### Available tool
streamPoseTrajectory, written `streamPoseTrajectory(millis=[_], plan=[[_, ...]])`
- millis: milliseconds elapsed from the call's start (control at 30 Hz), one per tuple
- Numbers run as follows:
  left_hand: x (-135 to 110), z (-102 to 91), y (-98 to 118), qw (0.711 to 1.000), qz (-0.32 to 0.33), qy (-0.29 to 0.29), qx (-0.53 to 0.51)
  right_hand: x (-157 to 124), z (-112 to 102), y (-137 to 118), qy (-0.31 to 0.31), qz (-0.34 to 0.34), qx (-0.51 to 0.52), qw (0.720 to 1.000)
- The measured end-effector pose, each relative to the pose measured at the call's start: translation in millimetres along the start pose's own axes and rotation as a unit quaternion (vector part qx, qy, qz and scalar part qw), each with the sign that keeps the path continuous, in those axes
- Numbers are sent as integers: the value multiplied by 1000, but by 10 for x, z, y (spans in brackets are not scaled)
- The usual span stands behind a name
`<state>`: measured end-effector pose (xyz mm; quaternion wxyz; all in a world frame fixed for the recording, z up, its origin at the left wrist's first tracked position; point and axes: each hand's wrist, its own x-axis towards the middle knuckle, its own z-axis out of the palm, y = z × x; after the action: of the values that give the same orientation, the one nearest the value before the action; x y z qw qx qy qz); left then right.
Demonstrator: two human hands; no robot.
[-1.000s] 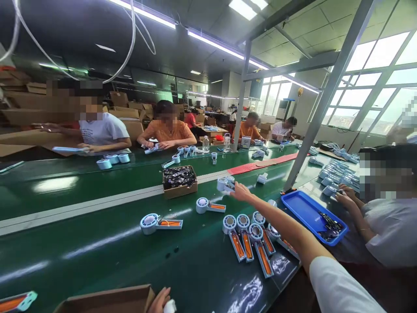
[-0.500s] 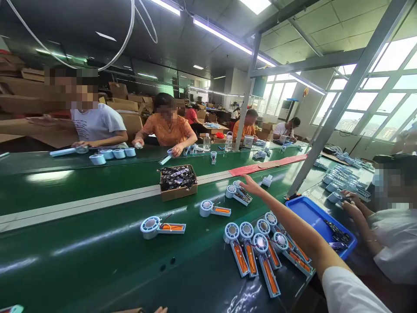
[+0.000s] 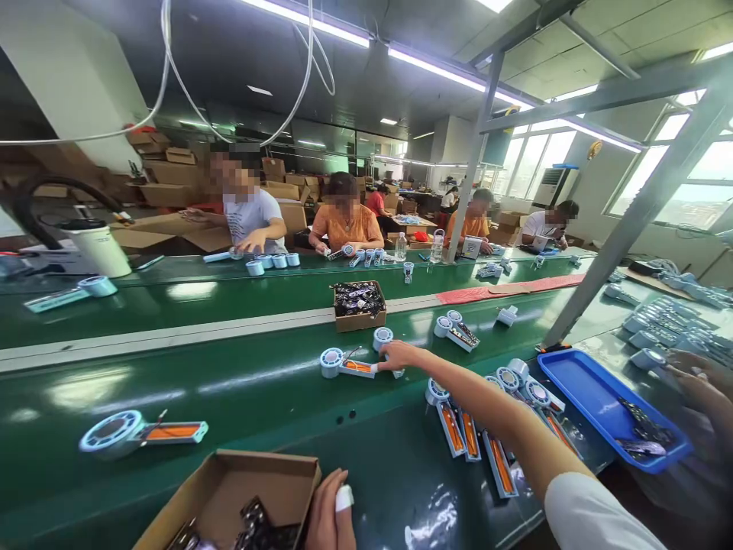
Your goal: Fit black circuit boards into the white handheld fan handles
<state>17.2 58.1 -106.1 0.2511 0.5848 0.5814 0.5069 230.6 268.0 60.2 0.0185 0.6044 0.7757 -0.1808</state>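
Observation:
My right hand (image 3: 401, 355) reaches over the green belt, its fingers closed over the handle of a light-blue handheld fan (image 3: 382, 338). The round head shows beside the hand; most of the handle is hidden. Just left of my fingertips lies another fan (image 3: 330, 363) with an orange strip in its open handle. My left hand (image 3: 332, 513) is at the bottom, fingers closed along the right side of a cardboard box (image 3: 269, 463). White tape wraps one finger. Dark packets (image 3: 255, 523) lie in this box.
Several open fans (image 3: 499, 466) lie under my right forearm, near a blue tray (image 3: 578, 389) with dark packets. A small box of dark packets (image 3: 360, 321) stands mid-table. A metal post (image 3: 595, 279) rises at right. Co-workers sit across and at right.
My view has swung left. My right hand has drawn back from the far fans to a nearer one. My left hand and the cardboard box have come into fuller view.

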Motion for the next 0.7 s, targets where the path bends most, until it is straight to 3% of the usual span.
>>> streamPoseTrajectory(millis=[100,233,367,467,533,600,700], plan=[[60,-55,70,999,17,-34,12,78,177,-502,40,32,1,999],[31,-127,404,999,21,-17,24,10,299,-948,77,56,11,995],[-66,-378,748,994,78,-75,35,-335,331,-1012,68,49,31,996],[6,-768,853,987,95,-33,123,-803,495,-943,92,57,36,993],[170,-1050,869,963,18,-6,269,-1151,694,-912,98,80,34,991],[392,-1248,872,889,-99,-126,430,-1462,931,-909,103,122,22,987],[677,-1297,882,854,-139,-181,467,-1826,1248,-911,146,115,18,983]])
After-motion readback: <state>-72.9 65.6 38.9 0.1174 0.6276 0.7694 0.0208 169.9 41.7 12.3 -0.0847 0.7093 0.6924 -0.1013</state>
